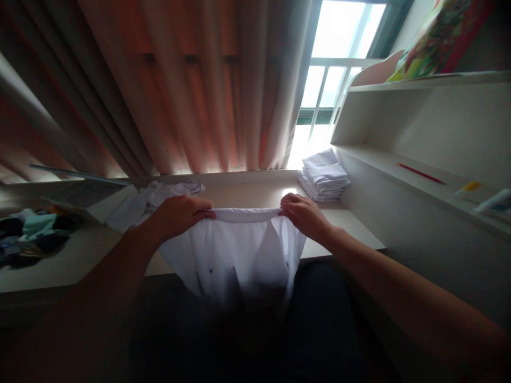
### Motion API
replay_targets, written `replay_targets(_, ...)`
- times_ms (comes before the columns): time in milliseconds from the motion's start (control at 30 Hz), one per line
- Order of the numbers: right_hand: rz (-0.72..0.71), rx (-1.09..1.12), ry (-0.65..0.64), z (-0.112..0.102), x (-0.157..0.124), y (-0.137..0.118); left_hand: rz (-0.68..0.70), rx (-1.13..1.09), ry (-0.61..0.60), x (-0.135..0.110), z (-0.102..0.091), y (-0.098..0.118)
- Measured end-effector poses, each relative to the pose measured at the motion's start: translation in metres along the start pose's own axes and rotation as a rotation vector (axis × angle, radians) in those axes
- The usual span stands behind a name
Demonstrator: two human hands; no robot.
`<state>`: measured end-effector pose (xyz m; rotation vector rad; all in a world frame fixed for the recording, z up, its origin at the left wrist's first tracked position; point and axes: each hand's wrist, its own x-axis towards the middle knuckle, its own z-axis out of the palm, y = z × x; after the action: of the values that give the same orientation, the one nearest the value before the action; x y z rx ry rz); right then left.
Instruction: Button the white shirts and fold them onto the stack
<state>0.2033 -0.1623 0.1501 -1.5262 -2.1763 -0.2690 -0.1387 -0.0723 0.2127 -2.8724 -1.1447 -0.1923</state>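
A white cloth (243,250) is stretched between my two hands by its upper edge and hangs down over my lap. My left hand (181,213) grips the edge at its left end, fingers closed. At the right end, my right hand (301,213) pinches the same edge. The lower part of the cloth falls into shadow, and its full shape cannot be made out. Just beyond my right hand stands a stack of folded white cloths (325,178). Behind my left hand lies a crumpled white cloth pile (149,197).
A pale desk (247,191) runs along the curtain (191,80). To its left sit a heap of dark and pale-green fabric (35,234) and a grey panel (85,194). Shelves (399,159) rise at the right, with a red pencil (421,173) on one. A window (339,42) is behind.
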Motion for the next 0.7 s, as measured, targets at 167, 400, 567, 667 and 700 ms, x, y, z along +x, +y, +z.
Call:
replay_targets(167, 0.197, -0.026, -0.145, -0.008, 0.011, -0.007, -0.077, 0.13, 0.089, 0.008, -0.009, -0.003)
replay_targets(400, -0.061, -0.078, -0.26, -0.054, 0.02, 0.003, -0.02, 0.039, 0.014, 0.004, -0.023, -0.015)
replay_targets(567, -0.026, -0.233, -0.217, -0.074, 0.02, 0.004, 0.02, -0.111, -0.041, -0.009, -0.028, -0.012)
replay_targets(667, 0.041, -0.247, -0.134, -0.074, 0.016, 0.005, 0.004, -0.161, -0.073, -0.013, -0.028, -0.015)
replay_targets(700, 0.07, -0.243, -0.116, -0.072, 0.014, 0.006, -0.002, -0.176, -0.086, -0.014, -0.027, -0.017)
